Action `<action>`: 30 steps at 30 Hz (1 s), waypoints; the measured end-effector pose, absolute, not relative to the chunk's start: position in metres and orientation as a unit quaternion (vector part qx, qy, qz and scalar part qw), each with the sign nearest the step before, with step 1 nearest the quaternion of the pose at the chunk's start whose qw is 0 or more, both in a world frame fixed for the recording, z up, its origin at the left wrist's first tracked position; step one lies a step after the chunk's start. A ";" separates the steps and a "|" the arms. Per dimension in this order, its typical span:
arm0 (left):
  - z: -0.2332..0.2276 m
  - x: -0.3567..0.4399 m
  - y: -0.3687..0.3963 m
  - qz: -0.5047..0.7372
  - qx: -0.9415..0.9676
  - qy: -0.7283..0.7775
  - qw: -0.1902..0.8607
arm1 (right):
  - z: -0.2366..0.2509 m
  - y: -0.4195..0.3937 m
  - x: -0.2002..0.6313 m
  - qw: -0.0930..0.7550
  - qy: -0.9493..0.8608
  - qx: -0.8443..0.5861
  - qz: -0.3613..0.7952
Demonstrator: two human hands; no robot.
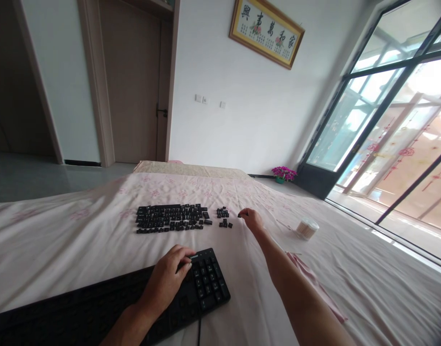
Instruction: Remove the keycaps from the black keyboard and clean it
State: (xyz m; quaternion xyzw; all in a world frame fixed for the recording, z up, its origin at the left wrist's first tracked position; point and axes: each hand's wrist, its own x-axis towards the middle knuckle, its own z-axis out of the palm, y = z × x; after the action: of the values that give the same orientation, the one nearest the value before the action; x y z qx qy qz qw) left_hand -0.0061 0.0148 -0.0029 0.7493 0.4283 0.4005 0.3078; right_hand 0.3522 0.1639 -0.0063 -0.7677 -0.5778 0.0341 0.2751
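Note:
A black keyboard (209,283) lies on the pink floral sheet close to me; its number pad still carries keys. My left hand (168,278) rests on its top edge beside the number pad, fingers curled over it. Farther off, rows of removed black keycaps (171,217) lie on the sheet, with a smaller cluster of keycaps (223,217) to their right. My right hand (252,218) reaches out just right of that cluster, fingertips pinched on a small black keycap (240,214) at the sheet.
A round clear tub of cotton swabs (307,228) stands to the right, with a loose swab (283,224) near it. A folded pink cloth (314,283) lies under my right forearm. Glass doors run along the right; a wooden door is at the back.

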 end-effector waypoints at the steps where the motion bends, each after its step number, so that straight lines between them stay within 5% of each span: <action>1: -0.002 -0.006 0.015 0.398 0.753 0.425 0.308 | -0.007 0.167 0.353 0.270 -0.580 -0.768 0.036; 16: -0.001 -0.007 0.015 0.401 0.766 0.413 0.285 | 0.017 0.148 0.332 0.318 -0.591 -0.739 0.057; 30: 0.002 -0.009 0.012 0.415 0.767 0.408 0.270 | 0.038 0.044 0.206 0.423 -0.711 -0.482 0.289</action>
State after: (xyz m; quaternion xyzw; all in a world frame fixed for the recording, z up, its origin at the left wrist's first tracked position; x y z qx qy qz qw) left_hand -0.0089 0.0123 0.0022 0.7671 0.4085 0.4148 0.2696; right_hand 0.2056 0.0445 0.0376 -0.4818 -0.7108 0.2889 0.4234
